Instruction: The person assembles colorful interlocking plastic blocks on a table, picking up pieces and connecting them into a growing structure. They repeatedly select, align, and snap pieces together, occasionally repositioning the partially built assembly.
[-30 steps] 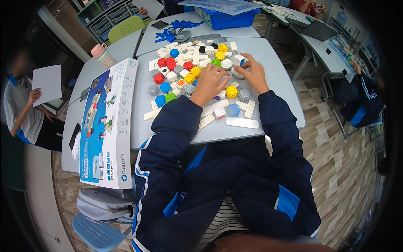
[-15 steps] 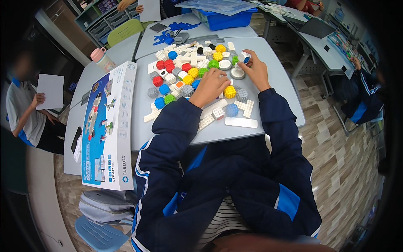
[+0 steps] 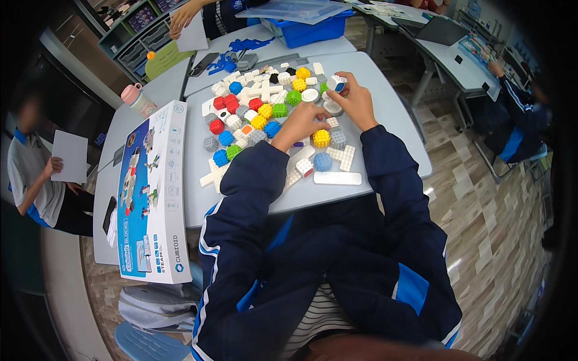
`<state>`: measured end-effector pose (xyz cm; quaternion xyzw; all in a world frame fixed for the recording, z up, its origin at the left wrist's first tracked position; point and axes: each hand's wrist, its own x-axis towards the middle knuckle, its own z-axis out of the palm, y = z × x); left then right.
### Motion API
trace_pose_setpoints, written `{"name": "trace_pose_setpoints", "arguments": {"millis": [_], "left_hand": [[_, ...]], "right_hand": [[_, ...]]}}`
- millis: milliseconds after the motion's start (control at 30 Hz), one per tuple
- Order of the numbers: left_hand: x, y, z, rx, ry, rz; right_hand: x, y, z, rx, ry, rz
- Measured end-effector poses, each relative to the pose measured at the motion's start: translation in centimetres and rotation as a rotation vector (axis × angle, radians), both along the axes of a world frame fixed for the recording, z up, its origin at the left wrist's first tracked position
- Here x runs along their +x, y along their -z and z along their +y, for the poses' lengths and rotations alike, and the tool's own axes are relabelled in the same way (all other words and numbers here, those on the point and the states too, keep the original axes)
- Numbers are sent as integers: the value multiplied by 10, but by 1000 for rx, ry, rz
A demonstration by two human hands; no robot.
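My right hand (image 3: 354, 102) pinches a white cube block (image 3: 339, 83) with a blue face, above round white-and-grey wheel-like pieces (image 3: 332, 107). My left hand (image 3: 303, 125) is curled low over the pile, its fingers bent together; anything inside them is hidden. Beside its fingertips sits a small white block (image 3: 332, 122). Close by are a yellow studded block (image 3: 321, 139), a grey one (image 3: 338, 140) and a light blue ball-like block (image 3: 323, 161). Red (image 3: 255, 104), green (image 3: 280, 110) and blue blocks (image 3: 272, 129) lie to the left, among many white pieces.
A large block-set box (image 3: 155, 198) leans at the table's left, with a pink-lidded bottle (image 3: 137, 99) behind. A blue bin (image 3: 307, 30) stands at the far edge, near blue strips (image 3: 248, 45). People with white sheets (image 3: 70, 155) stand left and far. A flat white bar (image 3: 337, 178) lies near me.
The view has shifted slightly, moving the table contents left and up. My left fingers have uncovered a small white block beside them. My right hand still holds the white-and-blue cube block.
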<state>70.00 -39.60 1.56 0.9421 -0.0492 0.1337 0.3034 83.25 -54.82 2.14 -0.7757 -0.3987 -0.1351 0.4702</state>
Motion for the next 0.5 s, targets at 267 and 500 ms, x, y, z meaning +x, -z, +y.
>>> {"name": "trace_pose_setpoints", "arguments": {"millis": [267, 500], "left_hand": [[11, -9, -12, 170, -134, -204], [44, -2, -31, 368, -195, -224]], "right_hand": [[5, -3, -4, -1, 32, 7], [15, -5, -9, 78, 163, -92]]}}
